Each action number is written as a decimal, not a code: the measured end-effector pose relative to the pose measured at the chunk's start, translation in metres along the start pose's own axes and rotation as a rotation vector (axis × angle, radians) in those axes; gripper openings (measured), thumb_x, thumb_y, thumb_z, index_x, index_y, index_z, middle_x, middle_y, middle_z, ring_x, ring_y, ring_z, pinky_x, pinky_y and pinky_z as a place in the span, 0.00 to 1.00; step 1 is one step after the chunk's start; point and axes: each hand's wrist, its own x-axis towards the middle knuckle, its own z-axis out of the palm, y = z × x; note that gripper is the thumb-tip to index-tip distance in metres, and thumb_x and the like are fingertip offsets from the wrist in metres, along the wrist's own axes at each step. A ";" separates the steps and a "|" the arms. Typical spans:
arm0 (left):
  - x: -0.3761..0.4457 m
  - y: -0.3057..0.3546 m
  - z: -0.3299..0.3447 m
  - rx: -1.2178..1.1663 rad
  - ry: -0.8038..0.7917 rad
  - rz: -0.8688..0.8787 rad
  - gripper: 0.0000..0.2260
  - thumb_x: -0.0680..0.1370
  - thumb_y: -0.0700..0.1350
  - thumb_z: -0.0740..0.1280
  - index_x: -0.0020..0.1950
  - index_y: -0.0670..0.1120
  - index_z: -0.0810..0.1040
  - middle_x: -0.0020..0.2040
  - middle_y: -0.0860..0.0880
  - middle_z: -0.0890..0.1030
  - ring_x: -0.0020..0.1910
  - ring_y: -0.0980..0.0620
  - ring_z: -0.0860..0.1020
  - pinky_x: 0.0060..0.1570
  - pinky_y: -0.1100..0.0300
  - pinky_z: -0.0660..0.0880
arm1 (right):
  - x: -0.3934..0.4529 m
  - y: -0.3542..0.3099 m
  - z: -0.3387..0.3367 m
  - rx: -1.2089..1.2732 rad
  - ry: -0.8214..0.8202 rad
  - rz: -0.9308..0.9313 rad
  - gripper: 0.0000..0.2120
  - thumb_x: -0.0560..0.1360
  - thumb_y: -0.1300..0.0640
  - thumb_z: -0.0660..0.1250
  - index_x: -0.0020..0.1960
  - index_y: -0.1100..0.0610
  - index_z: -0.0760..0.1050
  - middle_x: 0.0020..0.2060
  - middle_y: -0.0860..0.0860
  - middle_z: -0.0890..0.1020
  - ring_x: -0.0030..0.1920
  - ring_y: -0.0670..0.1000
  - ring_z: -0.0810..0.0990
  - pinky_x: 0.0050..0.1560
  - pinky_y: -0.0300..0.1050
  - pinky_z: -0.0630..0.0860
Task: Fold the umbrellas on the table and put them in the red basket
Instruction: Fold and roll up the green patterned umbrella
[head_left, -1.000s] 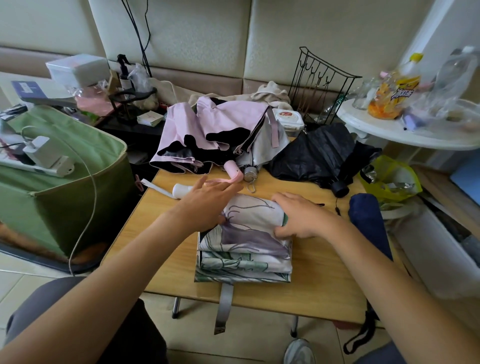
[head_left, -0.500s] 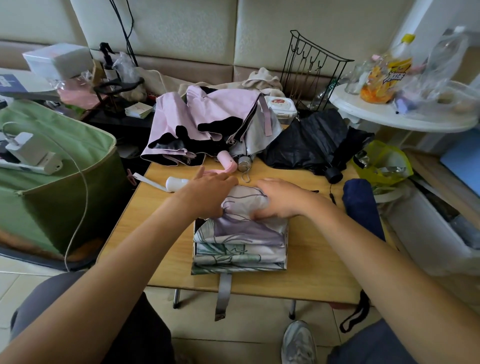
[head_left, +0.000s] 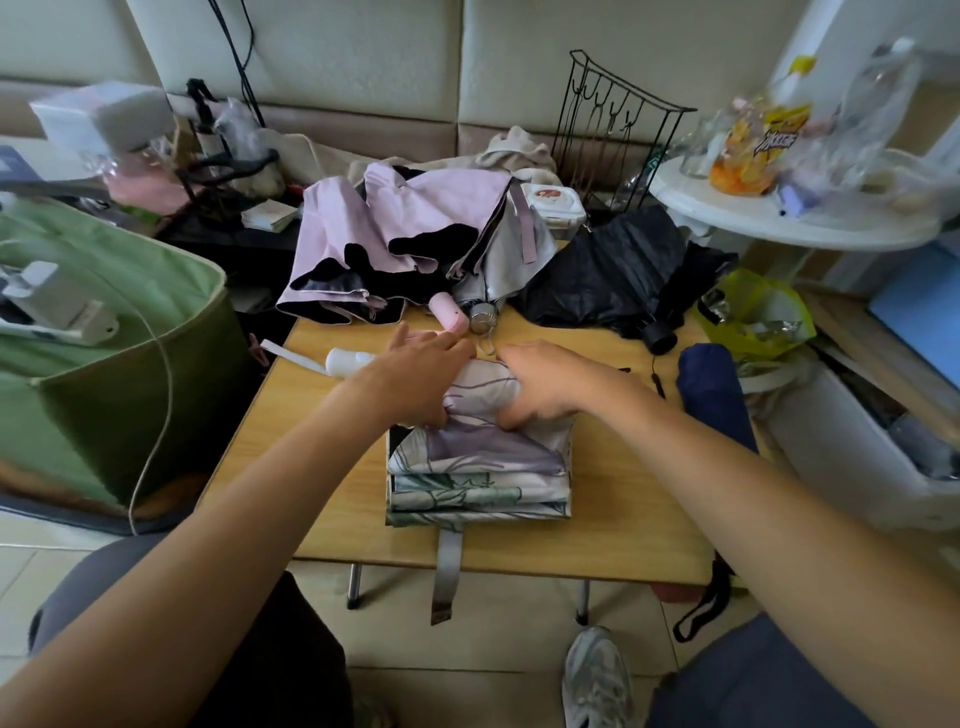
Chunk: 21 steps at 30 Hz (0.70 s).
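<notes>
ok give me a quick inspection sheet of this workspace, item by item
surface: wooden table, crowded at the far edge
job's things: floral umbrella pleated flat, strap hanging over the near edge; pink umbrella, grey umbrella and black umbrella loose; navy umbrella rolled at the right edge; red basket not seen
clutter: wire rack, wipes box, yellow bag
hands: left hand and right hand grip the floral canopy's far end
cables: white cord over the green bin; black cords on the wall
surroundings: padded wall, round white table with bottles

Three umbrellas (head_left: 415, 244) lie behind the folded umbrella (head_left: 478, 467) on the table (head_left: 623, 519).
</notes>
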 end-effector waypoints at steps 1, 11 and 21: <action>-0.002 0.002 0.002 0.003 0.011 -0.002 0.35 0.72 0.45 0.75 0.75 0.46 0.62 0.83 0.46 0.53 0.79 0.43 0.62 0.77 0.35 0.54 | 0.000 -0.002 0.000 -0.009 0.014 0.003 0.29 0.66 0.43 0.80 0.55 0.53 0.67 0.55 0.56 0.79 0.53 0.59 0.79 0.50 0.55 0.80; 0.001 0.003 -0.009 -0.006 -0.068 0.000 0.33 0.75 0.54 0.73 0.75 0.47 0.62 0.83 0.48 0.51 0.76 0.43 0.67 0.77 0.32 0.52 | -0.007 0.001 0.008 0.055 0.025 -0.005 0.34 0.70 0.47 0.78 0.67 0.55 0.62 0.57 0.59 0.77 0.54 0.61 0.77 0.42 0.53 0.71; -0.001 -0.003 0.003 0.003 0.115 0.062 0.29 0.71 0.47 0.73 0.69 0.47 0.67 0.83 0.45 0.56 0.70 0.44 0.73 0.66 0.49 0.67 | -0.007 0.013 0.000 0.146 -0.044 -0.094 0.21 0.72 0.48 0.76 0.56 0.51 0.67 0.53 0.52 0.78 0.55 0.57 0.78 0.52 0.52 0.76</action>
